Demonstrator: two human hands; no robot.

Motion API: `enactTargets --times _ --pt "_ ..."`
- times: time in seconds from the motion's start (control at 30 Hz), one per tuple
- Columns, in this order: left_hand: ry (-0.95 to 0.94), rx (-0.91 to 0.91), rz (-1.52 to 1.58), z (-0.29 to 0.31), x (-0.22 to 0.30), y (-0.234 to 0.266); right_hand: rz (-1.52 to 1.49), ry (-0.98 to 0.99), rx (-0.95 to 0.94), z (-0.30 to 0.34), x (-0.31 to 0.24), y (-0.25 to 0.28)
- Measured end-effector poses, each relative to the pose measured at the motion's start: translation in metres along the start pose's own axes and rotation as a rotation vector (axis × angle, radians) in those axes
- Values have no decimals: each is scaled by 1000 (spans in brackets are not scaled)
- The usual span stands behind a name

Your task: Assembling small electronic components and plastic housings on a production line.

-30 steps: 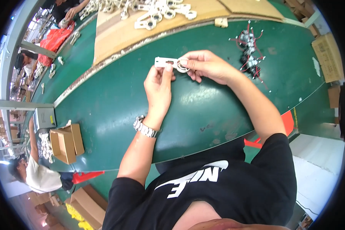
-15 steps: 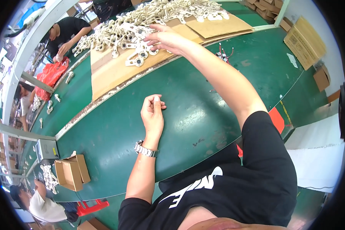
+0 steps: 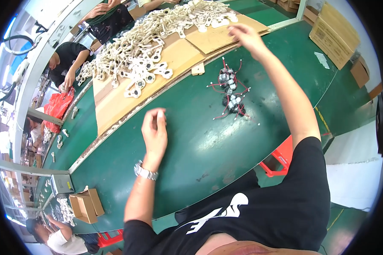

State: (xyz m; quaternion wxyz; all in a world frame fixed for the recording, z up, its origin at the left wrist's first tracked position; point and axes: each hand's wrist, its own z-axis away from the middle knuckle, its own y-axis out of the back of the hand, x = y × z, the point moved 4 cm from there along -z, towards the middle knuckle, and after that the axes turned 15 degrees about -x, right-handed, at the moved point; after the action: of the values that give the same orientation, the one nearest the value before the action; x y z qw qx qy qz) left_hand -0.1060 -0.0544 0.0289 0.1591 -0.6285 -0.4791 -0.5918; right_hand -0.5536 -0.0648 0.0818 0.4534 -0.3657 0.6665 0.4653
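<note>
My right hand [image 3: 247, 37] is over the right edge of the cardboard sheet [image 3: 225, 36], fingers partly stretched and nothing visible in them. Left of it lies a large heap of white plastic parts with round ring ends [image 3: 147, 70]. My left hand [image 3: 154, 134], with a metal watch at the wrist, hovers above the green table [image 3: 187, 148], its fingers loosely bent and the thumb apart; I see nothing in it. Between my hands lies a cluster of small grey and black components with thin red wires [image 3: 232, 91]. A small cream-coloured piece [image 3: 198, 69] sits at the cardboard's near edge.
A worn raised rail [image 3: 87, 153] runs along the cardboard's near side. At the left stand an open cardboard box [image 3: 86, 206] and a grey metal box [image 3: 62, 184]. Co-workers [image 3: 70, 57] are at work across the table and at the left. A red stool [image 3: 281, 157] stands near my right side.
My right hand has moved right, away from the heap. My left hand has shifted slightly left and down in the picture. The wired components, partly hidden by my right arm before, now show fully.
</note>
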Motion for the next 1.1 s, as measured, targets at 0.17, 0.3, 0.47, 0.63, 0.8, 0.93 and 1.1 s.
enactTargets --times 0.17,0.3,0.47,0.63,0.8,0.93,1.1 --pt "-159 -163 -345 -158 40 -38 114 11 166 -43 49 83" --pt "-218 -164 -438 -298 7 -69 178 27 132 -118 82 95" --pt "-74 -104 -633 -373 -54 -135 195 -37 -19 -228 129 113" --pt "-105 -148 -750 -365 -46 -164 -68 299 -630 -284 128 104" --pt "-186 -42 -716 -359 -56 -152 343 -91 -524 -301 95 35" --pt "-141 -27 -641 -359 -43 -158 327 191 -581 -269 99 51" --pt "-123 -16 -360 -360 -41 -137 386 81 -614 -210 74 8"
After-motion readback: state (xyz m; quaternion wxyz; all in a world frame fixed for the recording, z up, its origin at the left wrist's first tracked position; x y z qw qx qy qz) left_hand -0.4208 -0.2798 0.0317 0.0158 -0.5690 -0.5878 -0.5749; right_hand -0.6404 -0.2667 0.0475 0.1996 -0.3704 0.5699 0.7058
